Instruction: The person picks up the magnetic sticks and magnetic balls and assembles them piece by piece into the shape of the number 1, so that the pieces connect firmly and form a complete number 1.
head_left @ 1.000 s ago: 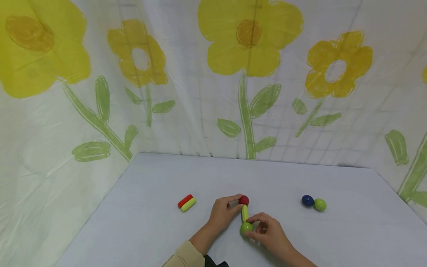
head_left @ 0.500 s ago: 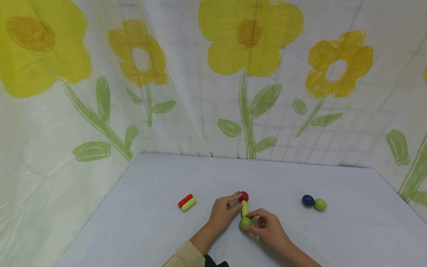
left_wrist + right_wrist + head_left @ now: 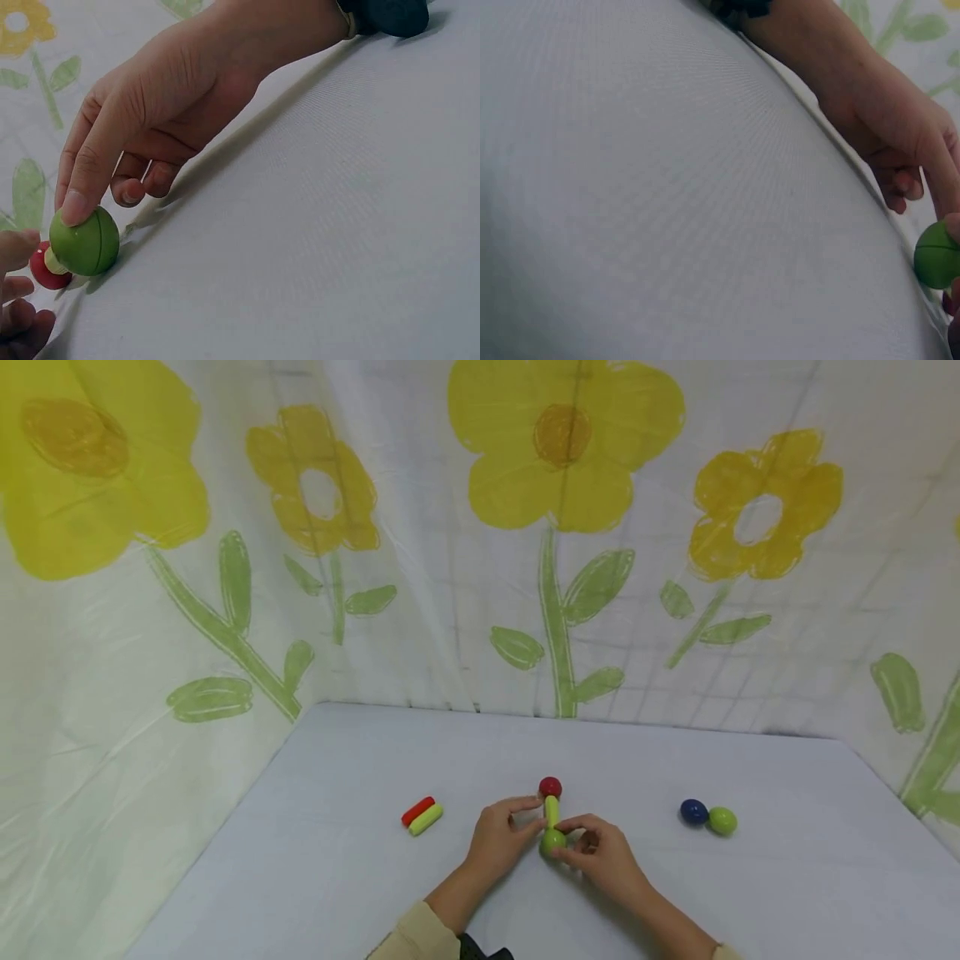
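A red ball [image 3: 550, 787], a yellow stick [image 3: 552, 811] and a green ball [image 3: 551, 842] form a row on the table, red end farthest from me. My right hand [image 3: 606, 867] pinches the green ball between thumb and fingers. At the row's left side, my left hand [image 3: 497, 837] has its index fingertip just below the red ball and its thumb alongside the stick. A groove runs round the green ball [image 3: 97, 240] in the left wrist view, where the red ball [image 3: 46, 266] is partly hidden behind it. The right wrist view cuts off the green ball [image 3: 933, 255].
To the left lie a red stick [image 3: 417, 811] and a yellow stick [image 3: 426, 819], side by side. A dark blue ball [image 3: 693, 812] and another green ball [image 3: 722, 821] sit together at the right. Behind the white table [image 3: 337, 877] hangs a flowered curtain [image 3: 427, 527].
My right hand has pushed the row of red ball, yellow stick and green ball away from me. The left hand has stayed nearly in place while the red ball slid past its fingertips.
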`<state>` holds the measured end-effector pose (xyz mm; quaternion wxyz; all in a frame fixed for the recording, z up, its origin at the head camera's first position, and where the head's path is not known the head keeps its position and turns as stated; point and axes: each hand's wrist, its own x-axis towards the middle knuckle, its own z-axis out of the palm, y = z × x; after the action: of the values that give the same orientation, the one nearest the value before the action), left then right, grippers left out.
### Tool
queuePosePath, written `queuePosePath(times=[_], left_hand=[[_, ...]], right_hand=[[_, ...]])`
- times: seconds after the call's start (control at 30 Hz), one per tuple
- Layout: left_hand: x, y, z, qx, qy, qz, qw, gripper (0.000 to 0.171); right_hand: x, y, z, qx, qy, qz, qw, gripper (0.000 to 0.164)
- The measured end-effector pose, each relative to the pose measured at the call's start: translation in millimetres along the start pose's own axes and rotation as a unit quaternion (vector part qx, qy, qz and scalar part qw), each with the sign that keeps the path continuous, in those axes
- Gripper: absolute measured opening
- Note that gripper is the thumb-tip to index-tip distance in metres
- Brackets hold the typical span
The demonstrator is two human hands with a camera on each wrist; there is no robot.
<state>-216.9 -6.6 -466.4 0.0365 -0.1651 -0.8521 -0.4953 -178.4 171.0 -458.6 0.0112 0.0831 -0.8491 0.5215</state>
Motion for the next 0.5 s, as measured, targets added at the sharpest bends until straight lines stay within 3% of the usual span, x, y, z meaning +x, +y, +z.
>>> queuePosePath(times=[0.13,0.27,0.5], left_hand=[[0.3,1.0,-7.8,0.025,-0.007,0.009,0.9996,0.033],[0.6,1.4,-19.1,0.079,-0.025,0.012,0.9965,0.038],[-5.6,-5.3,-40.9,0.172,-0.01,-0.029,0.9847,0.047]], right_hand=[[4,2,0,0.006,0.001,-0.013,1.0,0.033],[8,2,1,0.009,0.005,-0.009,1.0,0.033],[13,5,1,0.004,0.001,0.024,1.0,0.034]])
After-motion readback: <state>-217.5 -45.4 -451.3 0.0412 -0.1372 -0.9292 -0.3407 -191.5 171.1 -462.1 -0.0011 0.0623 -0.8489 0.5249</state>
